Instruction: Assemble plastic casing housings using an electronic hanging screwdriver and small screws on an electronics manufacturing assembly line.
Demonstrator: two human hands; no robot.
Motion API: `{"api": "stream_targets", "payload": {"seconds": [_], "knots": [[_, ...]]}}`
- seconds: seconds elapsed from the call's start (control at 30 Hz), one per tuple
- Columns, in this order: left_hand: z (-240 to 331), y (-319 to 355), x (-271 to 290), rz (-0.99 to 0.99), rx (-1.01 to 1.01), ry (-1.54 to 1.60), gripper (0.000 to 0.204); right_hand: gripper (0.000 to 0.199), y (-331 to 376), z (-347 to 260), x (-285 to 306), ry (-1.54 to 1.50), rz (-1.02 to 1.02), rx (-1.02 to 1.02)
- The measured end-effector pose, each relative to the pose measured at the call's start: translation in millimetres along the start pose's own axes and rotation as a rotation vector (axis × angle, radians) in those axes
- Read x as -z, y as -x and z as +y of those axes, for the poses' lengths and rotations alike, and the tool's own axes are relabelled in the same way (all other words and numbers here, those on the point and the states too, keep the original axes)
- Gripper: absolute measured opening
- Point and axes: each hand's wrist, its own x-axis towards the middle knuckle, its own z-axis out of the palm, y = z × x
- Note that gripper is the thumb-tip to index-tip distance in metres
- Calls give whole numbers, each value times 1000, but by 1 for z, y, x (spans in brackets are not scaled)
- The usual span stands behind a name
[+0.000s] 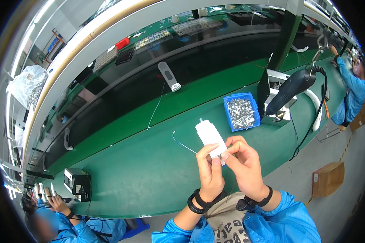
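Note:
Over the near edge of the green bench, my left hand [211, 174] grips a white, elongated plastic housing [208, 131] between thumb and fingers. The housing tilts away from me and has a small stub at its far end; a thin blue-white wire [182, 143] runs out beside it. My right hand [245, 164] is closed in a pinch at the housing's near end, thumb and index finger meeting next to my left thumb. Something small and metallic shows there, but the fingertips mostly hide it. Both wrists wear black bands.
A blue bin [227, 111] of small metal parts stands beyond my hands. To its right a black electric screwdriver [292, 91] hangs before a metal box [286, 115]. On the dark conveyor lies a white-grey device [166, 75] with a wire. Co-workers in blue sit at left and right.

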Motion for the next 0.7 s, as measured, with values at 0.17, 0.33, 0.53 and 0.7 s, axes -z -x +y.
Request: {"api": "stream_targets", "payload": {"seconds": [0.17, 0.33, 0.53, 0.7], "knots": [[3, 0, -8, 1, 77, 115, 28, 13, 3, 15, -2, 233, 124, 260], [8, -4, -10, 58, 69, 24, 25, 23, -3, 15, 14, 187, 203, 425], [15, -20, 14, 12, 161, 197, 24, 74, -50, -35, 88, 476, 575, 738], [12, -34, 9, -77, 232, 210, 22, 73, -83, -88, 119, 261, 126, 561]]}}
